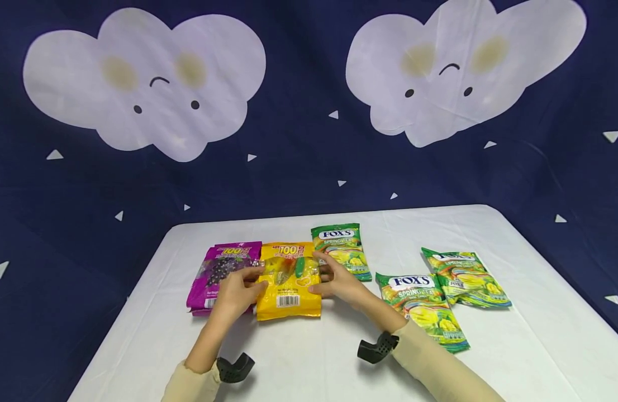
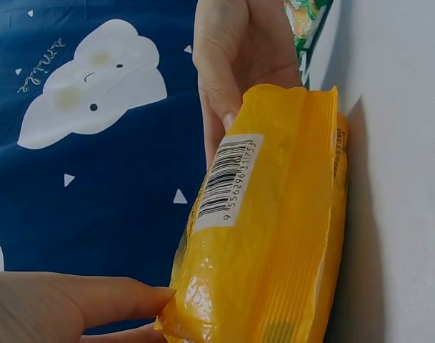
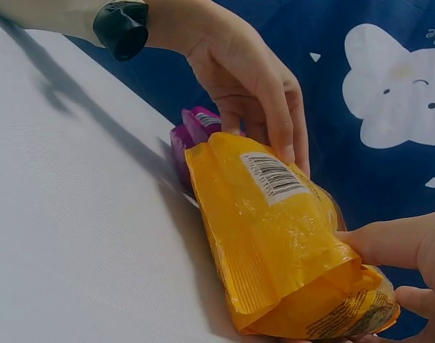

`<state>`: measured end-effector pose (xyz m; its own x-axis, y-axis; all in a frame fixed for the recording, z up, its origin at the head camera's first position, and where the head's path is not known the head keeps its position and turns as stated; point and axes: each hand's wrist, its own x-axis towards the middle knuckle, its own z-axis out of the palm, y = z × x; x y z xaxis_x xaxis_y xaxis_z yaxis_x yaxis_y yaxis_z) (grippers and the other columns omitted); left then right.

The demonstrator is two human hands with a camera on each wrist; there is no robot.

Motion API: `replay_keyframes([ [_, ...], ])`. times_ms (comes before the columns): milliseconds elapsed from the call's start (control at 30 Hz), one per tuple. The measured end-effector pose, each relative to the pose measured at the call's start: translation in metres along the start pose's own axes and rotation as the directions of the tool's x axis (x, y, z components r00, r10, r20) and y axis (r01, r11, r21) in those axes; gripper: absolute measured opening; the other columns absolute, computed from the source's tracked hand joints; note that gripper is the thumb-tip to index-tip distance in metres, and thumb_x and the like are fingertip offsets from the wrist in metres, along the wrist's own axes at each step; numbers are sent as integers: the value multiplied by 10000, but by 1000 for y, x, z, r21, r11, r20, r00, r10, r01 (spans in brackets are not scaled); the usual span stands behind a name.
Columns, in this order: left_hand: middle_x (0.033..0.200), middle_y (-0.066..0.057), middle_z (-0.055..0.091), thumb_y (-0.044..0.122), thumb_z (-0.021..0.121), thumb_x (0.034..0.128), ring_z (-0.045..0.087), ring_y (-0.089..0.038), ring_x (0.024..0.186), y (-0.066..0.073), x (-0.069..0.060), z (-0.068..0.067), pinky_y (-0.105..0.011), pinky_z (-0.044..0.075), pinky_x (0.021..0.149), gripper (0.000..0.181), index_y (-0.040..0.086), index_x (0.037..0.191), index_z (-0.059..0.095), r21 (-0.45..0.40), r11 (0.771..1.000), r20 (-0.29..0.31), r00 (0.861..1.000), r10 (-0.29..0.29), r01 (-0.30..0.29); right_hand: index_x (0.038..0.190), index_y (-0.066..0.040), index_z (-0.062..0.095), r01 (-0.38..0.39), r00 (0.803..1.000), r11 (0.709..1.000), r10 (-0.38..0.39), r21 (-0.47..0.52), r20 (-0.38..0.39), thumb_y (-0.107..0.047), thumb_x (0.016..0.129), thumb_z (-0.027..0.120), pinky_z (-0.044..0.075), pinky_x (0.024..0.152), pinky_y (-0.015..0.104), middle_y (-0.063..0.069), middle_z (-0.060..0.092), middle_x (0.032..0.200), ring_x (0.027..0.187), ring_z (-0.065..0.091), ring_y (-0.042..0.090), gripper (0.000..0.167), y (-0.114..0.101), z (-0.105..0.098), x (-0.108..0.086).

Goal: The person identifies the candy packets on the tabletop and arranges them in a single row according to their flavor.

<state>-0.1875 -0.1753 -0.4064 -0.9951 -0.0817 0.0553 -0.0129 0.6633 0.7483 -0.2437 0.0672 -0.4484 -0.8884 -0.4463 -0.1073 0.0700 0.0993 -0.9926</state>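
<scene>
A yellow candy bag (image 1: 289, 285) marked 100 is held between both hands near the table's middle. My left hand (image 1: 234, 293) pinches its left edge, thumb toward me. On the opposite side my right hand (image 1: 341, 282) grips the right edge between thumb and fingers. The left wrist view shows the yellow bag (image 2: 274, 214) from its lower end, barcode visible. In the right wrist view its underside shadow falls on the cloth, and the right-hand fingers partly hide behind the bag. Purple candy bags (image 1: 220, 276), overlapping, lie at the left hand's side.
A green Fox's candy bag (image 1: 341, 251) lies behind the right hand. Two more, a nearer Fox's bag (image 1: 424, 312) and a farther Fox's bag (image 1: 470, 282), overlap at the right. The white tablecloth (image 1: 309, 363) meets a dark blue cloud-printed curtain (image 1: 299, 184).
</scene>
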Motion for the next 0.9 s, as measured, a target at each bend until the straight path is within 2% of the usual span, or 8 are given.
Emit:
replay_keyframes([
  [333, 1064, -138, 675, 111, 708, 873, 616, -215, 854, 1, -3, 3, -360, 555, 744, 358, 19, 1216, 661, 36, 999, -20, 1000, 16, -16, 1492, -195, 360, 0, 1000, 999, -1, -42, -12, -88, 782, 789, 521, 848, 413, 218, 395, 1373, 1217, 450, 376, 836, 2, -1, 0],
  [567, 1062, -156, 685, 65, 720, 854, 632, -225, 871, 6, -4, 3, -383, 555, 775, 351, -20, 1190, 666, 79, 993, -53, 994, 96, -91, 1492, -198, 362, -8, 999, 997, 6, -71, -35, -89, 782, 790, 532, 818, 400, 215, 425, 1356, 1193, 473, 365, 836, -4, 2, -2],
  [767, 981, -147, 700, 50, 735, 834, 628, -206, 807, 9, -4, 2, -364, 560, 720, 322, -23, 1146, 693, 149, 982, -81, 988, 128, -115, 1498, -127, 327, 11, 1000, 996, -11, -89, 3, -83, 812, 759, 546, 811, 400, 246, 437, 1351, 1194, 496, 394, 812, -10, 2, -5],
  [833, 964, -144, 700, 51, 733, 836, 614, -207, 791, 10, -4, 2, -366, 556, 711, 316, -23, 1141, 695, 174, 978, -85, 988, 127, -111, 1498, -100, 320, 18, 1000, 997, -17, -73, 23, -88, 823, 745, 545, 825, 405, 251, 433, 1362, 1205, 492, 398, 797, -12, 1, -7],
  [900, 976, -157, 696, 46, 730, 837, 634, -251, 838, 13, -6, 1, -401, 554, 755, 277, -26, 1105, 711, 211, 970, -107, 984, 143, -118, 1498, -78, 311, 23, 999, 999, -22, -32, 37, -76, 832, 728, 539, 844, 420, 255, 418, 1378, 1216, 485, 404, 786, -14, -1, -10],
])
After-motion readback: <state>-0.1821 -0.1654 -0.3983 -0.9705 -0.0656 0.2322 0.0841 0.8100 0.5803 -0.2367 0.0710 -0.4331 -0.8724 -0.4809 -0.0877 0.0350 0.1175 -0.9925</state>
